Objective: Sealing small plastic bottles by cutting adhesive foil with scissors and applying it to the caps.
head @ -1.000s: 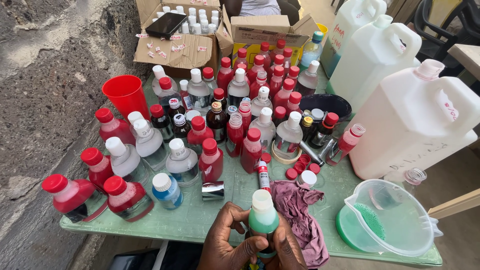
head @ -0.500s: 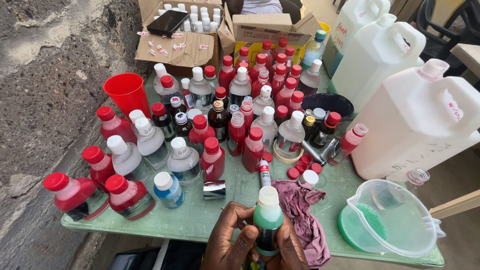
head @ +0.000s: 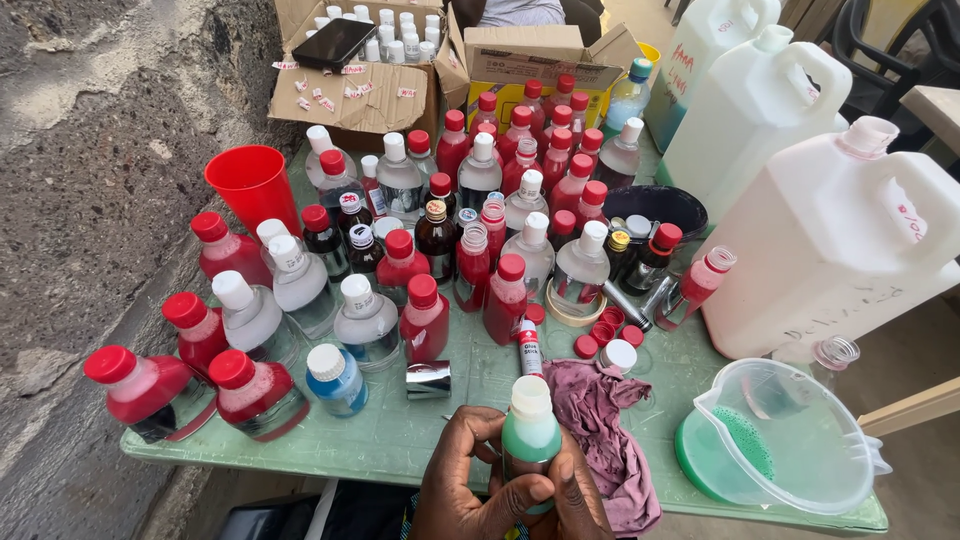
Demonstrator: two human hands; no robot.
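A small bottle of green liquid with a white cap (head: 531, 425) is held upright at the table's near edge. My left hand (head: 468, 475) wraps it from the left, thumb across its front. My right hand (head: 583, 492) holds it from the right, mostly cut off by the frame's bottom edge. Just right of the bottle lies a crumpled maroon cloth (head: 603, 425). A clear plastic measuring jug (head: 790, 440) with a green funnel inside stands on a green lid at the right.
The green table (head: 400, 430) is crowded with several red-capped and white-capped bottles (head: 423, 318) of red and clear liquid. A red cup (head: 250, 187) stands at the left, big white jerrycans (head: 835, 240) at the right, open cardboard boxes (head: 355, 80) at the back, a stone wall on the left.
The green bottle has been lifted slightly and held a little straighter in both hands. Nothing on the table has moved.
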